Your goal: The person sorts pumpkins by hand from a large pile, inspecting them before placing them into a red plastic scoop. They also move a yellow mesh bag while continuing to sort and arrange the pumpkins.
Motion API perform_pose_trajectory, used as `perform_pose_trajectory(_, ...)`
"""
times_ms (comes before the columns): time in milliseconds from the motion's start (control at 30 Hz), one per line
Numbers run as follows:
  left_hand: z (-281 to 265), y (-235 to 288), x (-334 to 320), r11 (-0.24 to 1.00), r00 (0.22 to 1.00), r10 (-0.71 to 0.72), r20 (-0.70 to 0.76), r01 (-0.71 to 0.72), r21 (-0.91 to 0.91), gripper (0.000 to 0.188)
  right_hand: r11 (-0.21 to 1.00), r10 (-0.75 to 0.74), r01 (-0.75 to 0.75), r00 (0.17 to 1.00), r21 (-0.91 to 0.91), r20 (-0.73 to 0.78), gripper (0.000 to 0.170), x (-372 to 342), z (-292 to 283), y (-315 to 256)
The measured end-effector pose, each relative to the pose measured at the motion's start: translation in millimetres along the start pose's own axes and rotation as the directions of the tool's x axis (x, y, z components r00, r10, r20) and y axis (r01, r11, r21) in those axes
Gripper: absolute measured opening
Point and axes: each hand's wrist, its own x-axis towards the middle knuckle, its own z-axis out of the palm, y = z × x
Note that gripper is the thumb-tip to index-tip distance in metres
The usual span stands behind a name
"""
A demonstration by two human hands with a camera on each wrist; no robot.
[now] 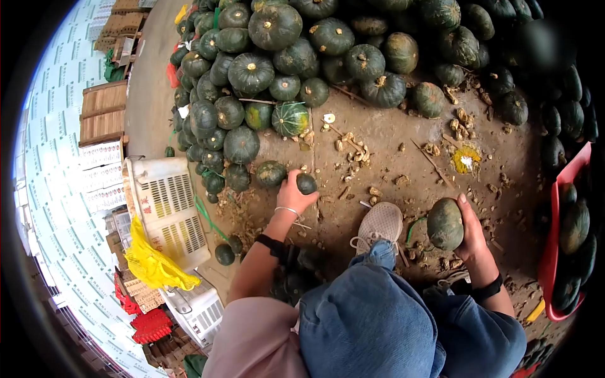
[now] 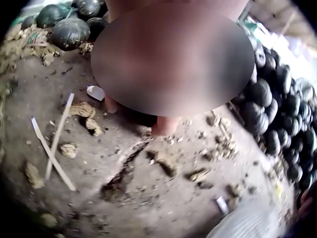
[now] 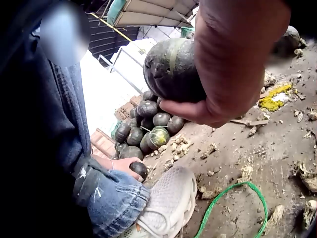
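Note:
My left hand grips a small dark green pumpkin low over the dirt floor. Beside it, at the edge of the heap, lies a slightly larger pumpkin. In the left wrist view a blur covers most of that hand, with fingertips showing near the floor. My right hand holds a bigger, mottled green pumpkin from its right side, to the right of the shoe. The right wrist view shows this pumpkin raised above the ground, with fingers curled under it.
A large heap of pumpkins spans the back. White crates with a yellow bag stand at left; a red tub of pumpkins is at right. Dried stems, a smashed yellow pumpkin piece and green string litter the floor around my shoe.

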Motion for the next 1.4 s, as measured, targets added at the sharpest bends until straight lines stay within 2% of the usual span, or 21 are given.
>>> perform_pose_trajectory(100,-4,21,-9,0.952,0.999,0.019,0.026,-0.01,-0.305,0.067,0.967,-0.194,0.21,0.973,-0.142,0.122,0.055,2,-3,2)
perform_pose_trajectory(233,-11,19,1,0.885,0.986,0.165,0.003,-0.147,-0.441,0.055,0.961,-0.191,0.223,0.963,-0.164,0.189,0.062,-3,5,-2)
perform_pose_trajectory(333,-42,29,2,0.797,0.995,0.076,-0.057,-0.095,-0.596,0.045,0.974,-0.178,0.191,0.978,-0.119,0.111,0.057,-3,-1,6)
perform_pose_trajectory(400,-56,9,26,0.514,0.976,-0.129,0.177,0.218,-0.83,0.045,0.994,-0.103,0.106,0.993,-0.04,0.061,0.054,0,-9,9)
perform_pose_trajectory(433,-69,5,33,0.387,0.946,-0.027,0.324,0.308,-0.869,0.052,0.998,-0.068,0.068,0.997,-0.001,0.046,0.053,2,-9,8)
perform_pose_trajectory(533,-74,15,33,0.024,0.873,0.14,0.467,0.468,-0.883,0.048,0.997,0.029,-0.034,0.997,0.064,0.077,0.053,5,-3,2)
perform_pose_trajectory(633,-63,34,31,-0.067,0.853,0.354,0.385,0.433,-0.899,0.043,0.992,-0.118,0.122,0.989,-0.032,0.09,0.054,8,6,1)
perform_pose_trajectory(733,-52,42,39,-0.003,0.814,0.399,0.422,0.461,-0.887,0.039,0.958,-0.245,0.261,0.96,-0.119,0.136,0.058,7,30,0)
perform_pose_trajectory(767,-49,47,39,-0.037,0.807,0.393,0.44,0.492,-0.87,0.038,0.949,-0.234,0.281,0.931,-0.143,0.28,0.065,10,32,3)
perform_pose_trajectory(800,-47,54,41,-0.008,0.804,0.402,0.438,0.481,-0.877,0.036,0.962,-0.166,0.233,0.912,-0.14,0.376,0.067,7,41,3)
perform_pose_trajectory(867,-47,70,45,0.044,0.807,0.417,0.419,0.443,-0.896,0.033,0.926,0.126,0.112,0.808,-0.36,0.576,0.068,15,38,9)
perform_pose_trajectory(933,-49,98,41,0.243,0.768,0.558,0.315,0.212,-0.947,0.026,0.883,0.19,0.128,0.782,-0.451,0.594,0.068,13,41,11)
perform_pose_trajectory(967,-51,119,26,0.422,0.806,0.53,0.263,0.018,-0.906,0.027,0.901,0.064,0.19,0.831,-0.39,0.553,0.071,13,42,12)
perform_pose_trajectory(1000,-73,154,-7,0.675,0.8,0.448,0.399,-0.01,-0.738,0.032,0.909,-0.059,0.254,0.864,-0.331,0.5,0.075,14,44,13)
perform_pose_trajectory(1067,-61,173,-33,0.594,0.513,0.748,0.42,-0.237,-0.769,0.043,0.941,-0.174,0.276,0.891,-0.195,0.419,0.084,11,49,7)
perform_pose_trajectory(1167,-49,147,-13,0.705,0.627,0.691,0.359,-0.476,-0.525,0.048,0.927,-0.098,0.216,0.929,-0.307,0.358,0.063,16,13,6)
perform_pose_trajectory(1200,-45,117,15,0.803,0.792,0.59,0.158,-0.555,-0.216,0.048,0.925,-0.05,0.169,0.941,-0.339,0.334,0.058,18,2,9)
perform_pose_trajectory(1233,-61,94,30,0.862,0.882,0.466,0.075,-0.471,0.187,0.051,0.98,-0.01,0.067,0.955,-0.185,0.295,0.046,7,9,1)
perform_pose_trajectory(1267,-69,75,40,0.842,0.982,0.181,0.046,-0.179,0.509,0.06,0.989,-0.041,0.077,0.962,-0.127,0.27,0.045,3,12,-1)
perform_pose_trajectory(1333,-58,7,56,0.761,0.978,-0.207,0.006,0.157,0.629,0.068,0.995,-0.1,0.103,0.972,-0.003,0.212,0.042,0,14,-2)
perform_pose_trajectory(1400,-45,-46,63,0.9,0.994,-0.107,-0.021,0.106,0.422,0.07,0.995,-0.101,0.098,0.97,0.025,0.221,0.047,-3,15,-4)
